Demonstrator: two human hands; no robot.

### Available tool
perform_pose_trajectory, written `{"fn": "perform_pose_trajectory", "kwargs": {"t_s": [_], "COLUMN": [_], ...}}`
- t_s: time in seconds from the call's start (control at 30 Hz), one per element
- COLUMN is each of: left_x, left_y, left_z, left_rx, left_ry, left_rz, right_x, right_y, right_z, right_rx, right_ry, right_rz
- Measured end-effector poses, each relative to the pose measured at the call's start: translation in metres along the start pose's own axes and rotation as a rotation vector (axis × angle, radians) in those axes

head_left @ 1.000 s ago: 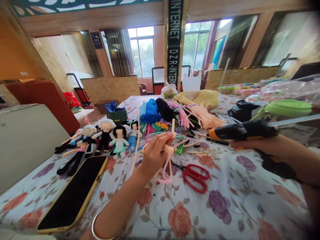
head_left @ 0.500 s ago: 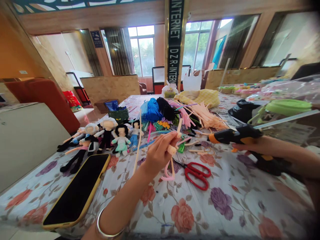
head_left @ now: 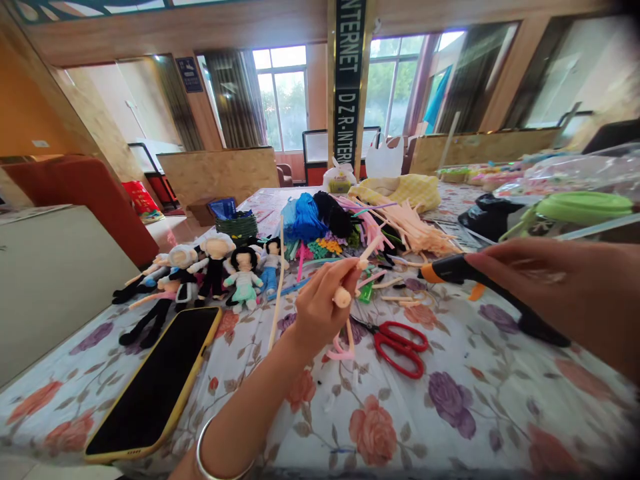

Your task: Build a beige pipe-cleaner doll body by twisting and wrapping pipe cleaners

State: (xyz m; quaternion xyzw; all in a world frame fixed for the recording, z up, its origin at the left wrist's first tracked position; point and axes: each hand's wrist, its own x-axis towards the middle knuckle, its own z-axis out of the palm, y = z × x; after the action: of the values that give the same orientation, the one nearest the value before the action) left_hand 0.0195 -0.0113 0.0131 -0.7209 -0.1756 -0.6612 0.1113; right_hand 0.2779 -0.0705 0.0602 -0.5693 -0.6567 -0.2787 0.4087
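Note:
My left hand [head_left: 325, 293] is closed around a cream fuzzy chenille stem [head_left: 370, 248]. One length sticks up past the fingertips, and a rounded coil end [head_left: 342, 298] shows below them. On the right, a black and orange hot glue gun [head_left: 450, 268] points its nozzle toward my left hand. My right hand [head_left: 560, 273] is closed over the gun's rear top, while the black handle slants down below it. A pale glue stick [head_left: 600, 227] shows behind that hand. Red-handled scissors [head_left: 400, 347] lie beside my left wrist, near a bent pink stem [head_left: 343, 350].
A phone [head_left: 155, 387] in a yellow case lies front left. Several small dolls [head_left: 245, 277] sit behind it. Bundles of blue stems [head_left: 307, 217] and peach stems [head_left: 415, 230] lie at the back. A green-lidded container [head_left: 583, 207] stands at the right, on a floral tablecloth [head_left: 370, 427].
My right hand has shifted from the glue gun's handle area up over its rear top, covering more of the body. My left hand stays nearly in place, still holding the stem.

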Motion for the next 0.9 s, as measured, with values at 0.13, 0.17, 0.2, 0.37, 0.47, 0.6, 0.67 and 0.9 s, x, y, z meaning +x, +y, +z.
{"fn": "perform_pose_trajectory", "kwargs": {"t_s": [0.13, 0.17, 0.2, 0.37, 0.47, 0.6, 0.67, 0.9], "left_x": [0.010, 0.013, 0.016, 0.026, 0.027, 0.026, 0.024, 0.012], "left_y": [0.009, 0.010, 0.010, 0.003, -0.001, -0.001, 0.000, 0.003], "left_z": [-0.002, -0.002, -0.002, 0.001, 0.003, 0.005, 0.005, 0.007], "left_rx": [-0.281, -0.398, -0.510, -0.865, -0.980, -1.114, -1.163, -1.231], "left_ry": [-0.002, 0.018, 0.034, 0.094, 0.094, -0.060, -0.175, -0.372], "left_rz": [-0.425, -0.556, -0.683, -1.093, -1.250, -1.410, -1.449, -1.437], "right_x": [0.006, 0.007, 0.007, 0.009, 0.003, -0.007, -0.012, -0.020], "right_y": [-0.051, -0.056, -0.059, -0.057, -0.056, -0.055, -0.054, -0.055], "right_z": [0.018, 0.023, 0.029, 0.054, 0.064, 0.074, 0.077, 0.077], "right_rx": [0.132, 0.183, 0.232, 0.420, 0.504, 0.588, 0.660, 0.767], "right_ry": [0.139, 0.157, 0.154, -0.044, -0.085, -0.117, -0.134, 0.102], "right_rz": [-0.110, -0.112, -0.108, -0.065, -0.058, -0.022, -0.006, -0.148]}}
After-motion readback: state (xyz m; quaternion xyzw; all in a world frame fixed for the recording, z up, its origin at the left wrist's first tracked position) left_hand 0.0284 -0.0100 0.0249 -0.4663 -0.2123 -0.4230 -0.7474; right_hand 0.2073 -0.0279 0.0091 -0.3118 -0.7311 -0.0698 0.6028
